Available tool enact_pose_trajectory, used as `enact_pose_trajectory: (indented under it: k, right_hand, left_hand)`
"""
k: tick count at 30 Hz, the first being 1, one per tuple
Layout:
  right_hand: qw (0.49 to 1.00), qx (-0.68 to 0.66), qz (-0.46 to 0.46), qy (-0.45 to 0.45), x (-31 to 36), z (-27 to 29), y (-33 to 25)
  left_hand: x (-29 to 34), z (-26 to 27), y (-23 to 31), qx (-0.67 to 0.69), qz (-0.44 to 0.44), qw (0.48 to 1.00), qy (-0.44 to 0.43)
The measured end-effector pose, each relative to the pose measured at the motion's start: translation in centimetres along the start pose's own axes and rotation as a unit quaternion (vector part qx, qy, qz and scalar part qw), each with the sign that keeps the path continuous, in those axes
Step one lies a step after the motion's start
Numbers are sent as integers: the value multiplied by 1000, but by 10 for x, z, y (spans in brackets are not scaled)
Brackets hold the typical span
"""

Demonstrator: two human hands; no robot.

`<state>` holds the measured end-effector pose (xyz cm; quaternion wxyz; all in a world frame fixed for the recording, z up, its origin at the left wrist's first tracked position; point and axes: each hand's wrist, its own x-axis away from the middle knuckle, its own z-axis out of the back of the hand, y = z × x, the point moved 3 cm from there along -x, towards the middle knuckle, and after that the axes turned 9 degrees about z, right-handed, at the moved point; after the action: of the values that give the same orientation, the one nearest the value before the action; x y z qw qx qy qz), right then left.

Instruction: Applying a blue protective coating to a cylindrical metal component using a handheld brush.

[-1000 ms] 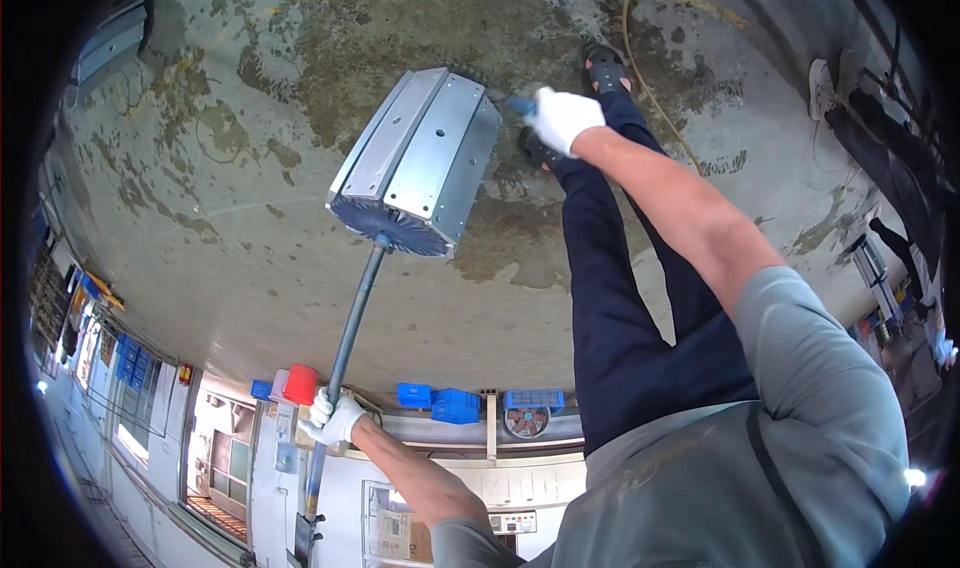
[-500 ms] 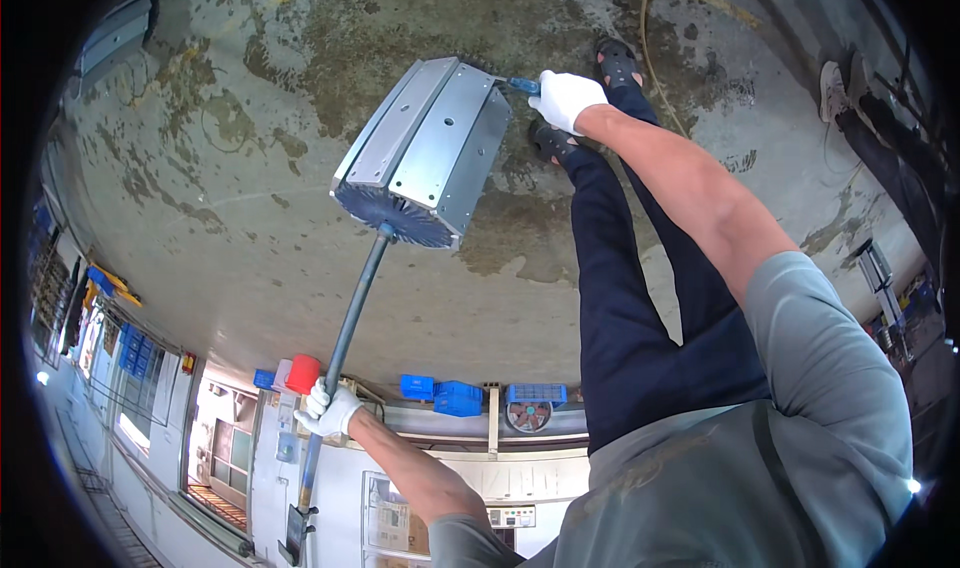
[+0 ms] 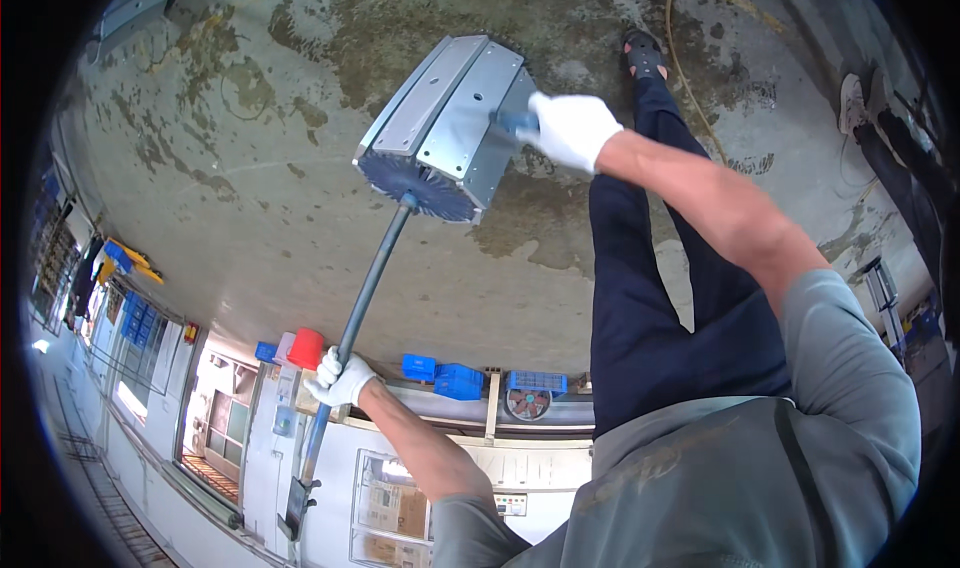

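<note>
A drum of long silver metal plates (image 3: 465,118), with a dark blue finned end disc (image 3: 420,183), is at upper centre above the concrete floor. From the disc a long grey metal shaft (image 3: 375,278) runs down to the lower left. My left hand (image 3: 342,378), in a white glove, is wrapped round the shaft near its lower part. In a white glove too, my right hand (image 3: 575,131) is closed on a small blue tool (image 3: 514,122). That tool is smeared by motion and lies over the drum's right-hand plates; contact cannot be told.
Wet patches mark the concrete floor (image 3: 280,218). A yellow hose (image 3: 690,98) runs past my shoe (image 3: 645,56). Another person's shoes (image 3: 853,103) stand at the far right. Blue crates (image 3: 459,381), a red bucket (image 3: 306,348) and a fan (image 3: 527,402) line the wall side.
My right hand with the blue tool has moved down from the drum's upper right corner to over its side plates. In view, the drum has shifted slightly right and up. My left hand keeps its hold.
</note>
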<state>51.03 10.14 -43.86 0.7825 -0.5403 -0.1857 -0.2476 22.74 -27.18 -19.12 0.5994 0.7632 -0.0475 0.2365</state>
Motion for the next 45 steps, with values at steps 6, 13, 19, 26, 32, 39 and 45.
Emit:
enact_pose_trajectory:
  k: [6,13,19,26,32,39,45]
  right_hand:
    - [996,7,83,-34,48,-10,-47]
    - [997,30,66,-16,64,-15,-25]
    - [999,42,5,-17,48,-27,3]
    - [996,44,-82,20,12,-33,66]
    - [991,52,-119,41,-21,-34,104]
    - [991,32,-112,59,-51,-26,91]
    - [998,11,-43,40,-24,-5,40]
  left_hand:
    - [0,7,1,-15,-20,1000,18]
    - [6,4,-3,-24,-34,999,28]
    - [4,11,-1,-17,-36,999,26]
    - [13,8,-1,-23,-37,999,24]
    - [16,2,-5,-23,-19,999,21]
    - [15,3,5,-22,-29,999,7]
    - [29,-21,-17,2,-62,986,157]
